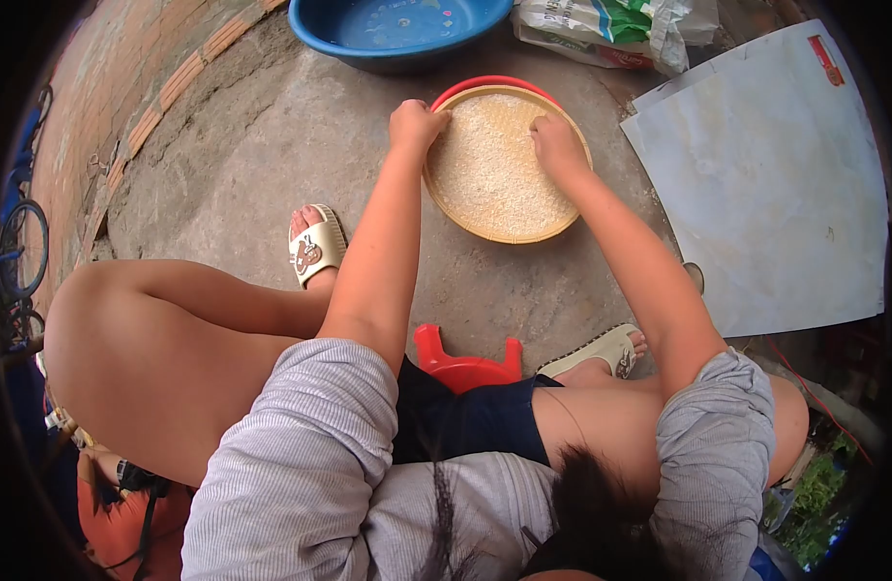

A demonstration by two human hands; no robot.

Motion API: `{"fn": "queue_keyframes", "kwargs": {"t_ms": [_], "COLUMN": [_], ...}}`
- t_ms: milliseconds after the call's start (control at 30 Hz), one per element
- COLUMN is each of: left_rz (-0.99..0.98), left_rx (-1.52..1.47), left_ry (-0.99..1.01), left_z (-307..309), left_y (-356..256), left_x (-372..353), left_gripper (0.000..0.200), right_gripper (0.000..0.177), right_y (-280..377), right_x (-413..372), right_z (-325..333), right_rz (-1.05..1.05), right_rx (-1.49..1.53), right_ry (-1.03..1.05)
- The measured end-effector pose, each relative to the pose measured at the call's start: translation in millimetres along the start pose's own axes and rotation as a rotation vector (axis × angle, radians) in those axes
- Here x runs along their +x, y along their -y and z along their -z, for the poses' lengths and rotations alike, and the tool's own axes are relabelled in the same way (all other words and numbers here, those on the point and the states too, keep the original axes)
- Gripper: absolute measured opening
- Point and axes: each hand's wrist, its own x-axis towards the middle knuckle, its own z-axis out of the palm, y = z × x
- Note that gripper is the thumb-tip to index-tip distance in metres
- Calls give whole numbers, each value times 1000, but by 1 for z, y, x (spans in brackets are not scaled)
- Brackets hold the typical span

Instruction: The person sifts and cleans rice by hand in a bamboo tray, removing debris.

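Observation:
A round woven tray [509,235] is filled with pale grains [494,174] that look like rice. Beneath its far side shows the rim of a red basin [494,79]. My left hand [417,128] grips the tray's left rim, its thumb over the inner edge. Over the right part of the grains is my right hand [559,148], fingers curled and pressed together. Whatever lies inside those fingers is too small to make out.
A blue basin [397,50] stands beyond the tray, beside printed plastic sacks [601,44]. Pale flat sheets [765,194] lie at right. A red plastic stool [468,371] is under me. Another person in orange [136,528] shows at lower left.

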Motion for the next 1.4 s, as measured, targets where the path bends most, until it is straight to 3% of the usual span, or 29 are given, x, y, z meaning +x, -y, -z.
{"fn": "queue_keyframes", "kwargs": {"t_ms": [67,333,433,533,600,800,967,1033,1100,1133,1200,1233,1300,1400], "left_rz": [45,17,5,-6,-8,8,-31,-35,32,32,149,181,211,213], "left_rx": [-72,-111,-138,-151,-157,-169,13,2,-389,-389,-990,-1113,-1380,-1398], "left_ry": [19,-120,-130,-139,-145,-109,189,131,182,183,544,716,615,610], "left_z": [-1,-7,-7,-9,-9,-5,19,31,34,36,36,37,32,22], "left_y": [3,2,2,4,4,5,-3,-26,-47,-59,-77,-83,-94,-82], "left_x": [-1,-13,-15,-16,-15,-12,19,18,18,12,-1,-1,-13,4], "left_gripper": [31,33,34,35,35,36,33,34,33,33,31,28,27,25], "right_gripper": [9,5,19,19,8,7,5,5,7,7,9,9,11,12], "right_y": [0,-12,-14,-27,-38,-33,-7,11,33,46,67,70,75,81], "right_x": [2,8,5,-3,-6,4,22,31,40,43,44,46,50,42], "right_z": [1,-3,8,12,8,20,26,31,41,49,62,60,59,59], "right_rz": [7,65,21,23,107,-7,-74,-109,-135,-135,29,29,374,360], "right_rx": [-16,-15,-83,-68,-10,71,265,342,545,545,623,624,411,339], "right_ry": [11,-25,76,32,-180,-248,-396,-429,-459,-459,-411,-412,-421,-541]}}
